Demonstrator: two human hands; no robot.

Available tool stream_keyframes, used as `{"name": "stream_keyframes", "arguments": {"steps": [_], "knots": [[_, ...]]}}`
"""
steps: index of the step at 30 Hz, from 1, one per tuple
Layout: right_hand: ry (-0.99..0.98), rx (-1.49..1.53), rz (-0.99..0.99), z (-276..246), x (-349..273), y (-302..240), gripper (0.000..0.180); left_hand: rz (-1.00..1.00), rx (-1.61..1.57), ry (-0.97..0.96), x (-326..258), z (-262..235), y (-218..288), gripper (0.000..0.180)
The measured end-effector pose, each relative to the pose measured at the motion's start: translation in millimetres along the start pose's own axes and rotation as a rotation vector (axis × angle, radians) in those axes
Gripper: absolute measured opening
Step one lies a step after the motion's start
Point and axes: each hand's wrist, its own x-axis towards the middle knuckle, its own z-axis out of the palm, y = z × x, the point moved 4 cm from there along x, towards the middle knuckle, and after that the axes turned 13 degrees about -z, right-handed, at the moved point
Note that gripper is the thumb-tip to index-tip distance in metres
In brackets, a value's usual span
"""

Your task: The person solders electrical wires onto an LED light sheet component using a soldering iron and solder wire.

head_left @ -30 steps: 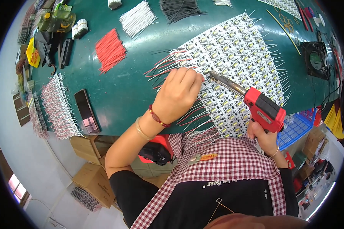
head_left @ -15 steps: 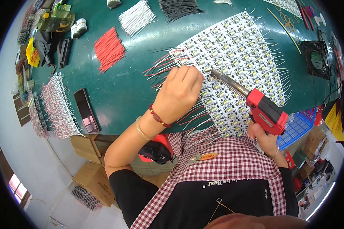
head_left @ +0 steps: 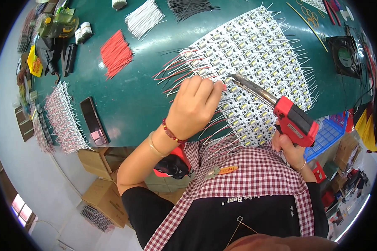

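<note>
A sheet of small white circuit boards (head_left: pixel 255 54) with yellowish components lies on the green table, thin wires fringing both sides. My left hand (head_left: pixel 195 100) rests over its left part, fingers pinched together near the fingertips; what they hold is hidden. Red and white wires (head_left: pixel 178 73) stick out beside that hand. In my right hand (head_left: pixel 290 148) is a red and black soldering gun (head_left: pixel 295 119), gripped by its handle at the sheet's near right. Its dark metal tip points left and comes down at the boards just beside my left fingertips.
Bundles of red wires (head_left: pixel 116 54), white wires (head_left: pixel 145 19) and black wires (head_left: pixel 192 8) lie farther back. A phone (head_left: pixel 94 121) and a wired board sheet (head_left: pixel 63 117) are at left. A small black fan (head_left: pixel 345 56) stands at right, above a blue basket (head_left: pixel 329 136).
My left hand has drawn slightly nearer to me over the boards, and its fingertips now show more. The soldering gun's tip stays close to them. The whole view has shifted a little.
</note>
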Motion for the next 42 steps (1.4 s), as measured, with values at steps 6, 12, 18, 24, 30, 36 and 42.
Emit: {"name": "stream_keyframes", "arguments": {"steps": [6,12,18,24,30,36,42], "knots": [[-0.031,0.024,0.019,-1.9,-7.1,6.9,0.047,-0.069,-0.025,-0.038,-11.7,12.1,4.2,0.022],[-0.045,-0.022,0.048,-6.2,-12.9,16.8,0.043,-0.128,-0.041,-0.018,-10.2,11.2,2.2,0.027],[-0.028,0.01,0.137,-6.4,-11.2,13.2,0.008,-0.111,-0.03,-0.044,-4.6,12.6,3.3,0.026],[-0.078,-0.221,0.0,-6.2,-15.0,22.0,0.04,-0.076,0.028,-0.079,-0.3,12.1,6.8,0.026],[-0.044,0.006,0.125,-9.1,-13.6,12.9,0.013,-0.066,0.031,-0.084,-0.3,11.9,6.5,0.027],[-0.05,0.033,0.139,-7.0,-12.2,13.5,0.01,-0.042,0.063,-0.085,-0.3,11.4,6.3,0.027],[-0.052,-0.007,0.133,-6.4,-12.3,14.7,0.01,0.001,0.032,-0.026,-6.5,10.5,1.8,0.015]]}}
